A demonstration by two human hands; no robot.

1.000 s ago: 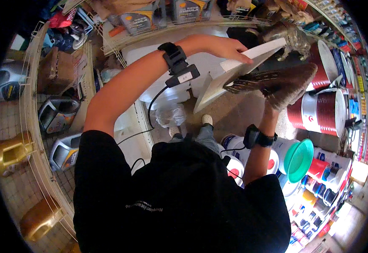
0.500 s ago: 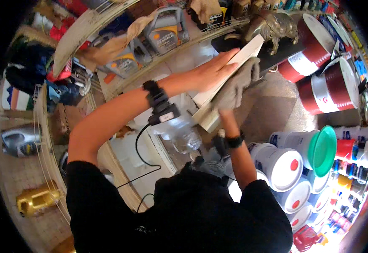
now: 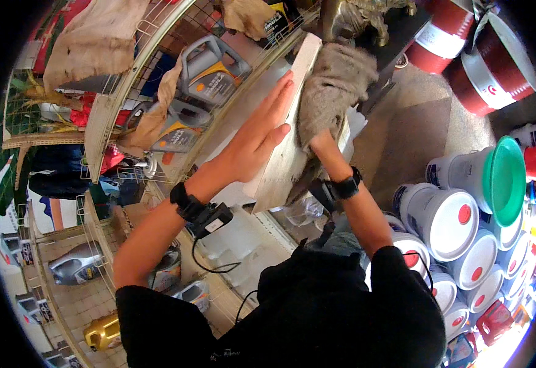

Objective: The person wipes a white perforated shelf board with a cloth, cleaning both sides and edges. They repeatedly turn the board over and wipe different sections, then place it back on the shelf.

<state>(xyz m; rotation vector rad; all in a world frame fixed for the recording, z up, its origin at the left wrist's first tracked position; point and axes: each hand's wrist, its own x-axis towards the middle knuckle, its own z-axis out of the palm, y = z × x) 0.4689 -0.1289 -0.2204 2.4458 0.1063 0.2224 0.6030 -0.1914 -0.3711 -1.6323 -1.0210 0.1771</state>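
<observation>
Left hand (image 3: 257,138) lies flat and open against the board (image 3: 292,132), bracing it on edge over the shelf (image 3: 243,104); right hand (image 3: 324,116) presses a rag (image 3: 332,86) to it. Advise firm bracing and even strokes.

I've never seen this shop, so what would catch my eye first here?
At centre, the left hand lies flat against a pale board while the right hand presses a grey cloth onto it. Right of them stand white buckets, one with a green lid; red drums stand upper right.
</observation>
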